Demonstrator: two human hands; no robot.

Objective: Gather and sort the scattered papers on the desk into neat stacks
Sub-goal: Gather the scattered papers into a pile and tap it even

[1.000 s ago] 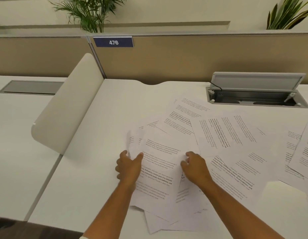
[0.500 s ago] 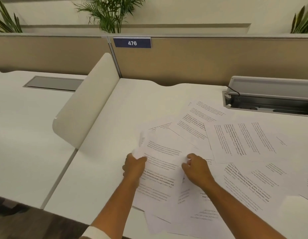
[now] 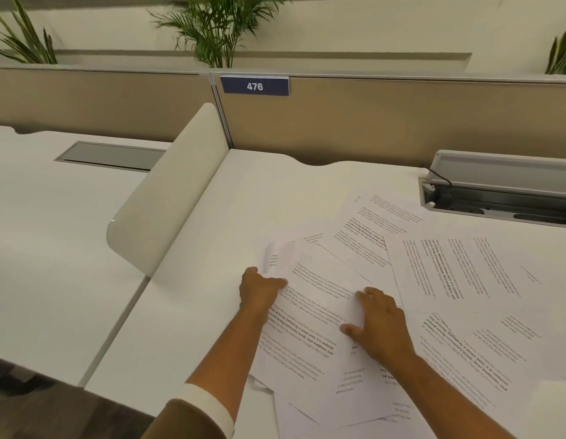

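- Beige partition panels (image 3: 402, 122) close off the far edge of your white desk (image 3: 243, 201), with a dark number plate (image 3: 254, 86) reading 476 on top and green plants (image 3: 216, 23) behind.
- On the desk's left edge a rounded white divider (image 3: 167, 198) stands upright; beyond it lies a neighbouring desk (image 3: 53, 232).
- Near the far right corner a cable hatch (image 3: 503, 194) stands with its lid raised and a dark cord running into it.
- Your papers (image 3: 465, 274) cover the right half of the desk in a loose, overlapping spread, from just in front of the hatch down to the near edge. The printed sheets lie at different angles, and some hang over the near edge.
- One top sheet (image 3: 316, 312) lies tilted on the left end of that spread, near the middle of the near edge, between your two hands.
- Your left hand (image 3: 259, 289) grips the left edge of the top sheet, thumb on its face and fingers curled beneath; the paper just above that hand curls upward.
- Your right hand (image 3: 383, 327) rests at the sheet's right edge, fingers bent over the edge and thumb spread flat on the print.
- A white cuff and brown sleeve (image 3: 205, 410) show on your left forearm at the near edge.
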